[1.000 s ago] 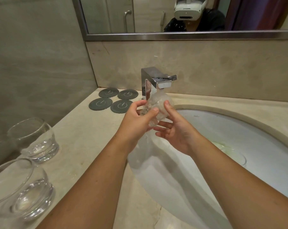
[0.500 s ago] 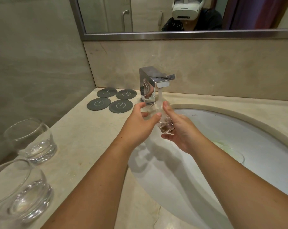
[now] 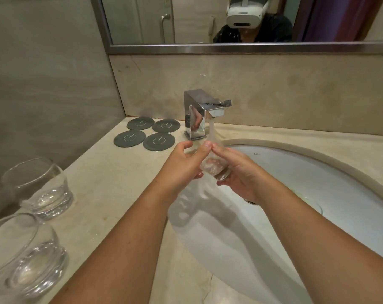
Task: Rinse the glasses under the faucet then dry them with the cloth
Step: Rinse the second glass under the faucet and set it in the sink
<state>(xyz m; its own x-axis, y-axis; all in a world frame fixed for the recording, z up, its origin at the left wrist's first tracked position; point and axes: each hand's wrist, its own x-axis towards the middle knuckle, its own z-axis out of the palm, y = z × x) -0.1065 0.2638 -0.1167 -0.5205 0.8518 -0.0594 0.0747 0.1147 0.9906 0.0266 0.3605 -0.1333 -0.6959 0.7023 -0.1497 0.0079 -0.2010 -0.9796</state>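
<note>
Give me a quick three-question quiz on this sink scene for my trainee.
1. True or false: water is running from the faucet.
2. How many glasses stand on the counter, left of the sink?
3. The held glass under the stream is gripped by: A) one hand only, B) both hands, C) neither; it rests in the sink.
Key: 1 true. 2 two. 3 B: left hand and right hand both grip it.

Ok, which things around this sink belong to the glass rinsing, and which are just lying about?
In the job: glass under the stream, held by left hand and right hand; running faucet; sink; far glass and near glass on the counter.
Lying about: four dark coasters; mirror.
</note>
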